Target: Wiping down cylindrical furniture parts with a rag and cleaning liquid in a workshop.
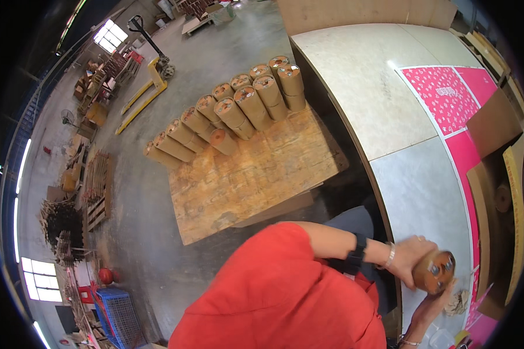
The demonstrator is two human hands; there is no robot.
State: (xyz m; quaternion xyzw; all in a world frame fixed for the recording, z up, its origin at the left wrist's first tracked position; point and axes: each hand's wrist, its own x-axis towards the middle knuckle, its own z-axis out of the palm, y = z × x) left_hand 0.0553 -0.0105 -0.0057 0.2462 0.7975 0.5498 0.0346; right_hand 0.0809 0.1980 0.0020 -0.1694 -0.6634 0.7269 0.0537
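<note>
Over the table at the lower right, a roll (434, 272) with a glossy orange-brown end is tilted toward me. My left hand (410, 260) is closed round its side; that wrist wears a dark watch and a bracelet. From below, my right hand (429, 308) grips the same roll near its end, its fingers partly hidden. Beside that hand lies a crumpled pale wad (457, 302). Several similar brown paper-wrapped rolls (233, 116) stand in rows on a wooden pallet board (262, 171) to the left.
The long pale table (419, 192) bears pink printed sheets (439, 99) along its far side. Cardboard (495, 122) leans beyond them. A yellow pallet jack (145, 96) stands on the concrete floor. At the lower left is a blue wire cage (119, 317).
</note>
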